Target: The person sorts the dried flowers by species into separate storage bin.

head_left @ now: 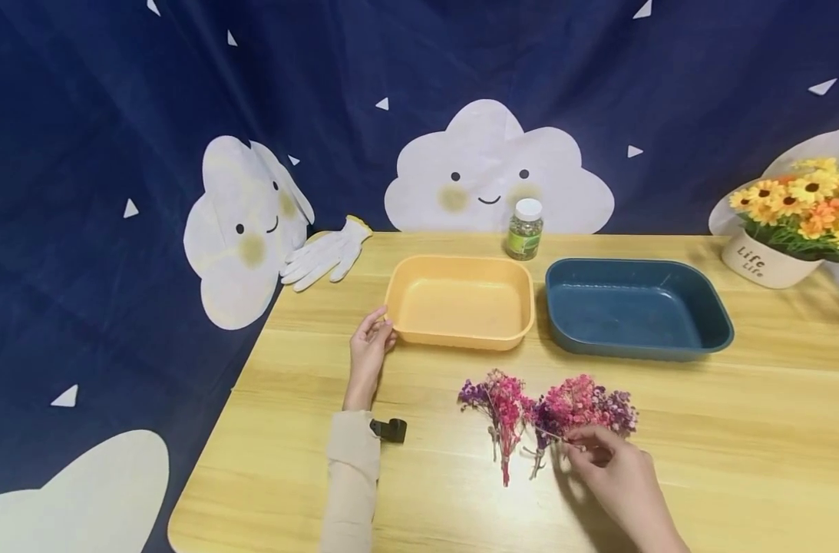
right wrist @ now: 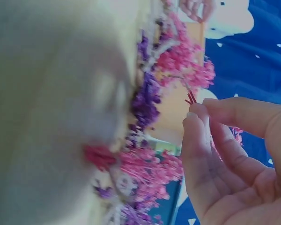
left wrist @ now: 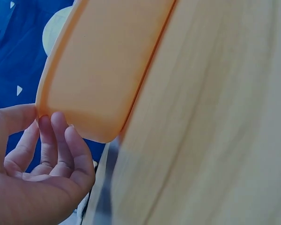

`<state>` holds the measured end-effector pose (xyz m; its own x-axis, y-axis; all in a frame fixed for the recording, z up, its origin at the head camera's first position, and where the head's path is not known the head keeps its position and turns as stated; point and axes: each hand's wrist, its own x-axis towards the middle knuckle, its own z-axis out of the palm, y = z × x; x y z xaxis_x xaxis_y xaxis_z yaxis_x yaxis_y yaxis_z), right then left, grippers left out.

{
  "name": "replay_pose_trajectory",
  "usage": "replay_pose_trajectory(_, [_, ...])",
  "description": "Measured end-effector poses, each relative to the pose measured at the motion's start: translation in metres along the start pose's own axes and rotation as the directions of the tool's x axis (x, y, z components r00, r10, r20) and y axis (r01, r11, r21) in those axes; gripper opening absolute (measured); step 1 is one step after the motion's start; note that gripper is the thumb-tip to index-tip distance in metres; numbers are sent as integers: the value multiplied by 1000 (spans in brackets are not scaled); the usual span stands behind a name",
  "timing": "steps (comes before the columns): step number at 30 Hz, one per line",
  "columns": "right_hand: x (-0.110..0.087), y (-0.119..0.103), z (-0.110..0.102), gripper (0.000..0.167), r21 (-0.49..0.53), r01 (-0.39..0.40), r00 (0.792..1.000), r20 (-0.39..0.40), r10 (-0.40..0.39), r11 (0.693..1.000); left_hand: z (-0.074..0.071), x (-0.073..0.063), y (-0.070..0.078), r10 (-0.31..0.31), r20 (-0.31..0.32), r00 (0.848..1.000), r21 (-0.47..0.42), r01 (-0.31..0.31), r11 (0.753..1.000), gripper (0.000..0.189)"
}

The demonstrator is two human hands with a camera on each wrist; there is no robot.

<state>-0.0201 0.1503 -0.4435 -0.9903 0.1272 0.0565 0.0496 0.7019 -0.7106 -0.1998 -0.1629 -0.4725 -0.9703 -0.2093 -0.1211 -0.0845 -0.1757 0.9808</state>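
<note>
Tray (head_left: 460,303) in yellow sits mid-frame, long axis left-to-right, its left rim pinched by the left hand (head_left: 371,346). Below, a flower bunch (head_left: 507,403) points stems-down. Lower right, the right hand (head_left: 617,465) pinches a thin stem (right wrist: 188,88) slanting upper-left in the head view.

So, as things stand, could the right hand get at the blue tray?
Probably yes: the blue tray sits beyond the right hand, open side up. Only a low flower bunch lies between, with bare tabletop to its right. The hand is pinching a thin stem, though.
</note>
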Motion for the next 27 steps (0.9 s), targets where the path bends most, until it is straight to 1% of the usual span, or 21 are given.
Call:
replay_pose_trajectory(2, [2,-2,-4,21,15,35,999,-34,-34,999,-3,-1,0,6,12,1000,22,-6,1000,39])
replay_pose_trajectory(5, [10,-7,-12,23,36,68,996,-61,-66,997,-6,-2,1,10,25,1000,49,-11,999,39])
replay_pose_trajectory(8, [24,-10,-18,23,50,109,991,-80,-105,993,-6,-4,2,8,45,999,64,-11,998,39])
replay_pose_trajectory(12, [45,-15,-24,21,66,165,983,-98,-158,984,-2,-5,2,11,86,996,77,-18,997,39])
replay_pose_trajectory(14, [56,-18,-24,20,91,173,983,-81,-166,981,-2,-6,2,16,97,995,79,-24,997,38])
replay_pose_trajectory(19, [80,-27,-22,21,154,133,990,13,-137,979,-3,-6,1,16,110,994,70,-24,997,38])
replay_pose_trajectory(21, [90,-30,-20,21,165,122,991,38,-130,979,-4,-6,0,14,114,993,67,-21,998,39])
replay_pose_trajectory(24, [106,-36,-16,21,176,115,990,62,-127,978,-4,-5,0,10,114,993,55,-16,998,39])
replay_pose_trajectory(27, [122,-41,-10,20,178,121,989,66,-134,977,-4,-6,-1,14,115,993,61,-21,998,39])
